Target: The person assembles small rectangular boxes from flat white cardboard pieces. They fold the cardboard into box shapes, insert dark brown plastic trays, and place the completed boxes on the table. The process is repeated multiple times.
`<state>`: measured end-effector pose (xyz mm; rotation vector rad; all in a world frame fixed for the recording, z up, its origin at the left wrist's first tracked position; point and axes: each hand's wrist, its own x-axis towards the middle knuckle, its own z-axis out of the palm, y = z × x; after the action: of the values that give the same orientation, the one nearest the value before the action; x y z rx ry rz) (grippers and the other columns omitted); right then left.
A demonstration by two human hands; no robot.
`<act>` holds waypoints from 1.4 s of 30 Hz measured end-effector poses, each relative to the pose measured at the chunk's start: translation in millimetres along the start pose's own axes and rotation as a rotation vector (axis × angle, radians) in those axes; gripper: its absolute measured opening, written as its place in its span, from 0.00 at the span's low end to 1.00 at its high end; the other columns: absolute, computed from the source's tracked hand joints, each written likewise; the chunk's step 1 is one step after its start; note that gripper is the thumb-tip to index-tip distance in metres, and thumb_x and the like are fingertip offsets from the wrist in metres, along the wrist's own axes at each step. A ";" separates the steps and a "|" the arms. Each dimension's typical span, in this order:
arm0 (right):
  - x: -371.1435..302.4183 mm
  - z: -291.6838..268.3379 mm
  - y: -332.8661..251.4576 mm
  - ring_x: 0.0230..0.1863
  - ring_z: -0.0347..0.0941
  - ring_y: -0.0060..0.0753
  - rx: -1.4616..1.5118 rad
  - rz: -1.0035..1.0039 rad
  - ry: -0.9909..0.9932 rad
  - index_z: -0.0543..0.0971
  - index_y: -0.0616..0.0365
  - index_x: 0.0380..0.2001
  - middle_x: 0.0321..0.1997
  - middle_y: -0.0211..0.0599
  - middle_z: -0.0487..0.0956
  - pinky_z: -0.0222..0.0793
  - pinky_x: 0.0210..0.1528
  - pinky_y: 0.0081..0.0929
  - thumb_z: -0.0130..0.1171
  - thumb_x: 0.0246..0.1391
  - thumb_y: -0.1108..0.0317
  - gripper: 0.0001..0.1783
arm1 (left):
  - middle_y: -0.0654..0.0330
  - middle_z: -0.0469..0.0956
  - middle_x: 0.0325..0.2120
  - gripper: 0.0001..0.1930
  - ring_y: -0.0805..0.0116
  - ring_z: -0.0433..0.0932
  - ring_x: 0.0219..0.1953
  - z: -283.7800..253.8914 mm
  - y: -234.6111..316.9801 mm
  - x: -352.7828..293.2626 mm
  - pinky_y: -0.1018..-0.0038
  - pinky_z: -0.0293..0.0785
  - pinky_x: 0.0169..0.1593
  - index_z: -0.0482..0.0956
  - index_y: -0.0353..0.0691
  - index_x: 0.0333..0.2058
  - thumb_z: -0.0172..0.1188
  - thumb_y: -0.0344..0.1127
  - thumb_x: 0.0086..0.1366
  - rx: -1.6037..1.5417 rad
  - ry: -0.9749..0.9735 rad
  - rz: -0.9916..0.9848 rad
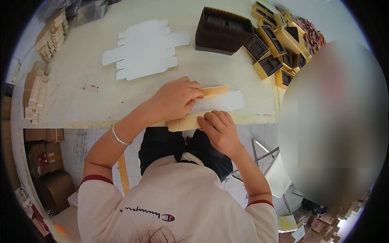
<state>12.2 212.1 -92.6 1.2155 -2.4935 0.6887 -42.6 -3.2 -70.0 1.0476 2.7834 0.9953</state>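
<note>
A small cardboard box [233, 101], white inside and pale yellow outside, lies partly folded at the table's near edge. Its two long sides stand up, and a white end flap spreads flat to the right. My left hand [176, 97] is closed on the far side wall, fingers bent over it, with a silvery bangle on that wrist. On the near side wall, my right hand [219, 127] is closed with its fingertips pressing the card. Both palms hide part of the box. Beyond my hands is a pile of flat white box blanks [142, 50].
A stack of dark brown plastic trays [223, 32] stands at the back. Several yellow boxes with dark inserts [269, 65] are heaped at the far right. Folded card pieces [35, 93] line the left edge. A blurred round patch covers the right side, near a folding chair [277, 174].
</note>
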 end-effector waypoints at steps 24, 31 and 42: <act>38.2 -43.6 31.2 0.54 0.67 0.48 0.025 -0.055 -0.173 0.81 0.56 0.34 0.56 0.41 0.72 0.62 0.54 0.41 0.66 0.38 0.73 0.14 | 0.61 0.72 0.50 0.16 0.61 0.72 0.48 -19.4 5.7 -37.6 0.70 0.74 0.49 0.77 0.37 0.41 0.66 0.33 0.53 -0.014 -0.275 0.186; 18.4 -13.4 21.0 0.40 0.69 0.43 0.282 -0.013 -0.056 0.78 0.59 0.25 0.33 0.37 0.73 0.68 0.37 0.31 0.71 0.38 0.69 0.12 | 0.62 0.77 0.29 0.11 0.61 0.76 0.33 2.7 6.2 -27.6 0.68 0.72 0.35 0.77 0.39 0.32 0.67 0.35 0.52 -0.130 -0.043 0.177; 33.0 -3.1 13.1 0.34 0.66 0.42 0.329 0.237 -0.048 0.68 0.60 0.32 0.31 0.40 0.68 0.67 0.32 0.32 0.62 0.53 0.59 0.17 | 0.58 0.76 0.24 0.07 0.54 0.77 0.29 23.4 25.8 -18.3 0.65 0.72 0.31 0.75 0.39 0.30 0.64 0.31 0.54 -0.064 0.131 -0.059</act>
<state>-18.0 198.9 -79.1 1.0521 -2.6661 1.1822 -8.0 14.0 -77.9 0.9196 2.8440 1.1784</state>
